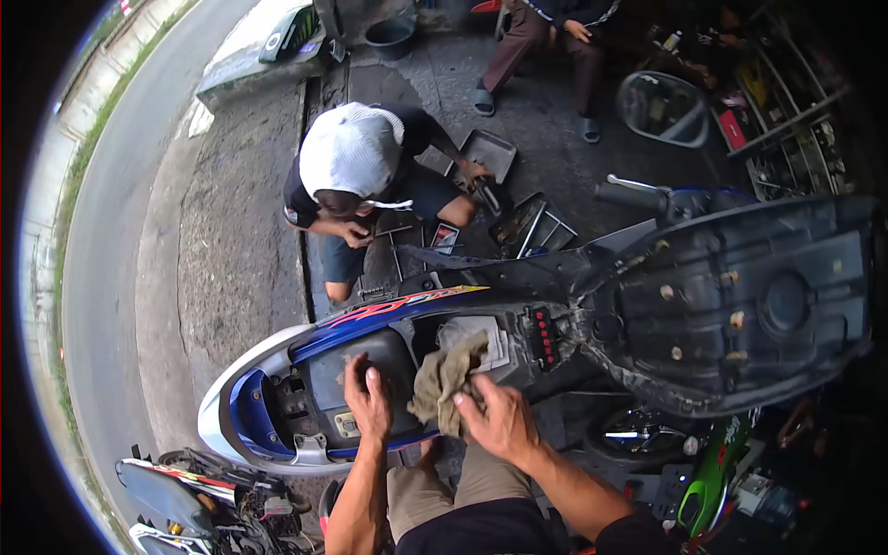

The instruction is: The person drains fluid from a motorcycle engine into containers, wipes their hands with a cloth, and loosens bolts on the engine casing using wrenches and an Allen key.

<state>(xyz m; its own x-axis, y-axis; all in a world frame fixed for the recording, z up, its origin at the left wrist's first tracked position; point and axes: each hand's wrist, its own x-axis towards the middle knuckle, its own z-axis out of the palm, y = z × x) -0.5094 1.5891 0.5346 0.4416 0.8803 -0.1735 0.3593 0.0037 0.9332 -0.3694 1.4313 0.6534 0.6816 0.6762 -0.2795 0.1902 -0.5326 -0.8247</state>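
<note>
Presently, the rag (449, 384) is over the open middle of the scooter (324, 335), in front of the person's torso. It is olive-brown cloth, soft, creased and bunched into an irregular wad. The right hand (499, 421) grips its edge between thumb and curled fingers. The left hand (368, 402) is open and empty, fingers slightly bent, above the smooth, dark, rounded tank (375, 365). Whether that hand touches the tank cannot be told.

Beside the rag, pale, crinkled wrapping (495, 344) lies in the black bay. Next to it, a row of small red pieces (543, 336) sits on a dark part. The seat (740, 305) is tipped open, showing a ribbed, dusty underside of black, hard-looking material. The scooter's tail is glossy blue and white.

Across the scooter, a co-worker (356, 176) in a white, textured head covering crouches on rough, stained concrete (240, 203), one hand at a black part (493, 196). Nearby are a shallow rectangular tray (488, 155) and a second tray (558, 231) with long metal tools. A seated person (532, 46) wears grey slippers.
</note>
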